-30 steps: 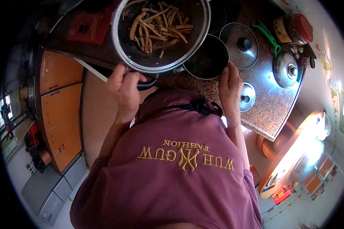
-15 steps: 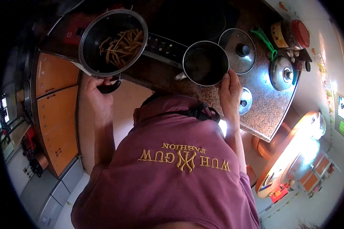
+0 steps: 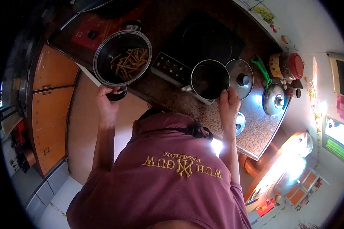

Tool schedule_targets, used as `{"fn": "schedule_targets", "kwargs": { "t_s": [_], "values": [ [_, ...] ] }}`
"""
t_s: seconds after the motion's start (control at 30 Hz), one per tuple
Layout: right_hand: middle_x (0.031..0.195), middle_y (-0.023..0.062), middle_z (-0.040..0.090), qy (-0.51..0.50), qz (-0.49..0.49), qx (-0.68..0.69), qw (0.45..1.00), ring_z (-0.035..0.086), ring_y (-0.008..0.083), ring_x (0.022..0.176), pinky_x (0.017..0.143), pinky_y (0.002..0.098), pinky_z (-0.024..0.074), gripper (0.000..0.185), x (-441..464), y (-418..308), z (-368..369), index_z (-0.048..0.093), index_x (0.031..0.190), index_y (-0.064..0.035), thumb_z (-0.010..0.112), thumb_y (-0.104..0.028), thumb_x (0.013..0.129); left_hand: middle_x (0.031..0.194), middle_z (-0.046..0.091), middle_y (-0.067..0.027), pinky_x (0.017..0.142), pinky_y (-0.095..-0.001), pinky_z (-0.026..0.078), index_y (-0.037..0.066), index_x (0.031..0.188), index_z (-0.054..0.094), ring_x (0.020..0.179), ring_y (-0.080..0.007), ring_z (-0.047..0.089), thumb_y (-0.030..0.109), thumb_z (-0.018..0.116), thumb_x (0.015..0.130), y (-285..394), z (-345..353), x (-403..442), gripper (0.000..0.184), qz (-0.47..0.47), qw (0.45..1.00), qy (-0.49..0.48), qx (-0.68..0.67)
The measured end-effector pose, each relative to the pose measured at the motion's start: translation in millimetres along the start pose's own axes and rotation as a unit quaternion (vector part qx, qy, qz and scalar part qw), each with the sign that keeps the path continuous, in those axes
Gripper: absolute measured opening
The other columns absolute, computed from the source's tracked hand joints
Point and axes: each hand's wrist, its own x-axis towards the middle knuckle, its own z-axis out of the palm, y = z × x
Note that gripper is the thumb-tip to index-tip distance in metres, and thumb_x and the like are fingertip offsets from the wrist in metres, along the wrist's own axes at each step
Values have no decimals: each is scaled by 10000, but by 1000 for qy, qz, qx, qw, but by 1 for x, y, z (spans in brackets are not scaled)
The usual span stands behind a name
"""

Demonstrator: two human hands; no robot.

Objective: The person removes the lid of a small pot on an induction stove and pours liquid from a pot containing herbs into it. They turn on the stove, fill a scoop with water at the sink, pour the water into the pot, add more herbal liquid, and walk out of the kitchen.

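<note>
The left hand [image 3: 107,102] has its grip closed on the black handle [image 3: 117,95] of the large pot [image 3: 103,57], which is near the front edge of the tabletop [image 3: 256,131], with brown strips [image 3: 130,65] inside. The right hand [image 3: 229,105] grasps the small pot [image 3: 210,80] at its side, beside the glass lid [image 3: 237,70]; its exact hold is hidden. With one handle held, it is better to keep the large pot level and its base well supported.

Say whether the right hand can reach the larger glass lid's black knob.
Probably yes: the right hand is close by and nothing covers the black knob. It touches the small pot, though, so it would likely have to leave that first.
</note>
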Motion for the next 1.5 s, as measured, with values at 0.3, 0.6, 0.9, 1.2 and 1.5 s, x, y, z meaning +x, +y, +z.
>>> {"fn": "schedule_targets", "kwargs": {
  "t_s": [0.3,0.6,0.9,1.2,1.5],
  "values": [
    [658,178,611,19,-56,-28,998,633,259,587,544,376,475,194,69,-33,20,582,913,49,518,-126,859,755,608,-89,658,-282,432,20,767,536,702,-176,546,44,479,658,4,4,21,125,-9,997,-66,-27],
    [629,73,600,46,-57,-22,997,521,106,490,441,240,411,253,146,-20,40,607,981,66,500,-140,882,718,582,-83,643,-290,455,-5,748,522,633,-195,549,-14,459,647,4,5,29,121,-21,997,-72,-10],
    [654,72,608,38,17,75,996,501,87,494,429,233,396,269,125,-61,38,607,996,49,517,-193,922,672,553,-80,631,-305,462,-20,740,521,589,-180,518,-23,447,639,10,5,43,125,-49,988,-139,-35],
    [780,126,631,61,39,-15,997,607,208,683,632,338,497,285,13,-16,37,575,1100,18,544,-189,908,689,575,-81,575,-280,458,-18,781,529,557,-175,526,-3,451,675,14,-7,62,132,-52,988,-132,56],
    [1033,145,537,106,-61,-220,968,565,241,691,628,349,467,290,-67,14,76,531,1157,-31,551,-97,875,708,601,-89,633,-279,488,-28,916,548,603,-174,580,118,454,783,23,-14,70,218,-62,978,-171,97]
  ]
}}
